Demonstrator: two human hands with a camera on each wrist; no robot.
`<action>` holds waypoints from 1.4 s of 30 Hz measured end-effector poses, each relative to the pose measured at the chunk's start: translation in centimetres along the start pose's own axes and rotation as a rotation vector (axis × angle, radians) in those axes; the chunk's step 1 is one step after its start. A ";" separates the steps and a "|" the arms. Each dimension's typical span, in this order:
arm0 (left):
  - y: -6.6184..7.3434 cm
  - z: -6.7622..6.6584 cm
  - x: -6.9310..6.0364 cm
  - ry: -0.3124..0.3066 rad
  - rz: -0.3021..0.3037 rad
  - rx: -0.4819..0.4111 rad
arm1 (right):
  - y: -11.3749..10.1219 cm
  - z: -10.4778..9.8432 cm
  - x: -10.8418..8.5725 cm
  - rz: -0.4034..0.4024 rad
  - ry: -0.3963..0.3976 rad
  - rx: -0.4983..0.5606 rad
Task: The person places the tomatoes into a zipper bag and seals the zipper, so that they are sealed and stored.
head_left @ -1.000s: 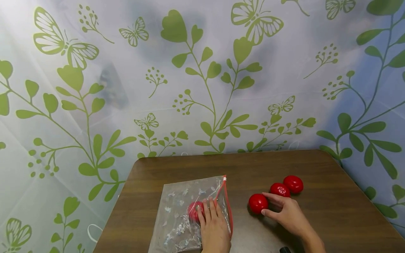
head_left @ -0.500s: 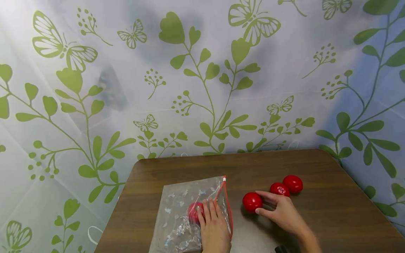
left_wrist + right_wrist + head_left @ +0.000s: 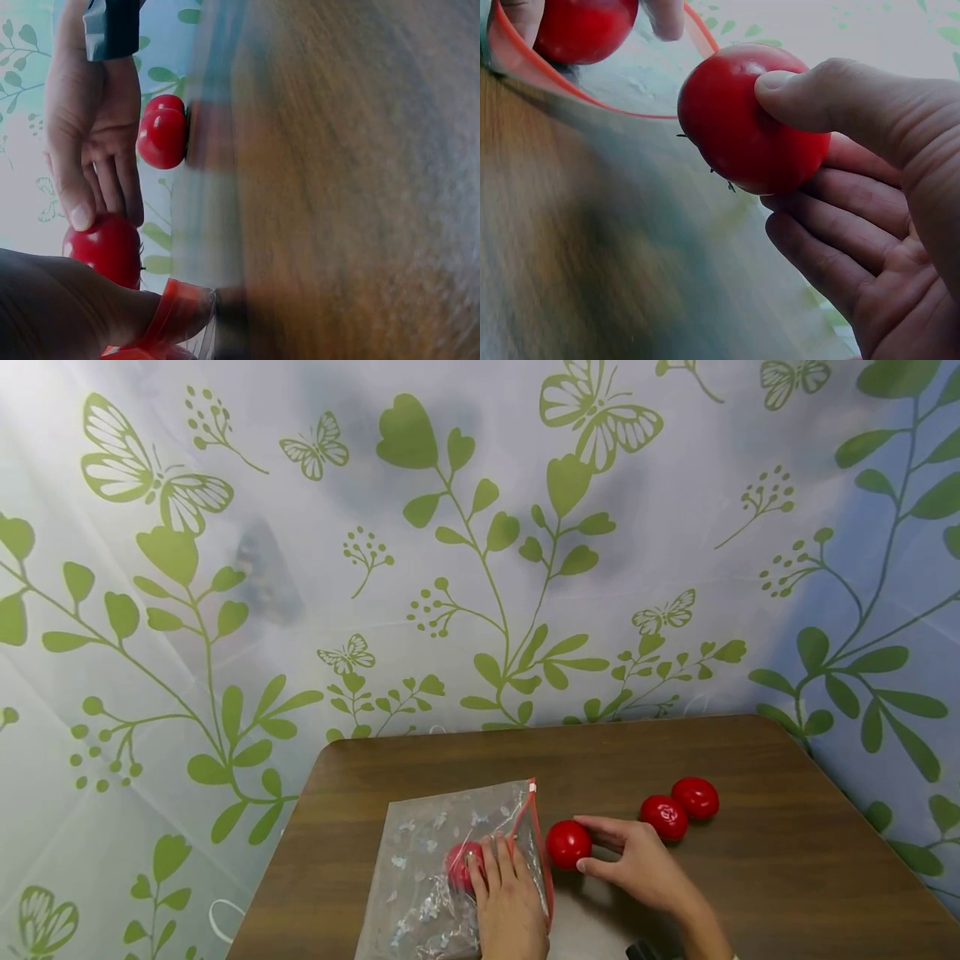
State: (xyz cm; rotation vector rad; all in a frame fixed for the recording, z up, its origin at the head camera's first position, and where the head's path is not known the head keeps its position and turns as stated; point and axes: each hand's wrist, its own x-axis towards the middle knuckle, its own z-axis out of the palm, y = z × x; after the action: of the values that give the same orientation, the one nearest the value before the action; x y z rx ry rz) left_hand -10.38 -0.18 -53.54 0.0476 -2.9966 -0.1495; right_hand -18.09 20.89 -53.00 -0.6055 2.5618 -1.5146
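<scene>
A clear zip bag (image 3: 420, 835) with a red-orange zip edge lies on the table. My left hand (image 3: 510, 897) holds its mouth, fingers over the upper plastic. In the left wrist view, the thumb (image 3: 127, 304) passes behind the red edge. Inside the bag sits one red tomato (image 3: 461, 866), partly behind those fingers. Just right of the mouth, my right hand (image 3: 637, 864) grips another tomato (image 3: 567, 845) between thumb and fingers. The right wrist view shows this tomato (image 3: 742, 120) with its green calyx facing down.
Two more tomatoes, a nearer one (image 3: 663, 817) and a farther one (image 3: 696, 797), lie to the right on the brown wooden table (image 3: 780, 877). A white curtain (image 3: 465, 568) with green leaves and butterflies hangs behind the table.
My right hand has carried its tomato leftward, away from the two others, up to the bag's mouth. The left hand and the bag have stayed in place.
</scene>
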 end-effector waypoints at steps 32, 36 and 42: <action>0.0 -0.1 0.1 -0.034 0.004 0.009 | -0.7 3.2 2.1 -0.053 -0.126 -0.011; 0.1 0.0 0.1 -0.018 0.002 -0.002 | -0.9 3.2 2.1 -0.051 -0.123 -0.011; 0.2 -0.1 0.0 0.001 0.000 -0.015 | -1.1 3.3 2.1 -0.044 -0.129 -0.021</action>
State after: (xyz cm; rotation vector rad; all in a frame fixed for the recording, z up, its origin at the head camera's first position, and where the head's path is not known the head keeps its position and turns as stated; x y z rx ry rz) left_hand -10.41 0.02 -53.42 0.0465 -2.9939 -0.1713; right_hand -18.74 16.96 -53.50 -0.7408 2.4869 -1.4131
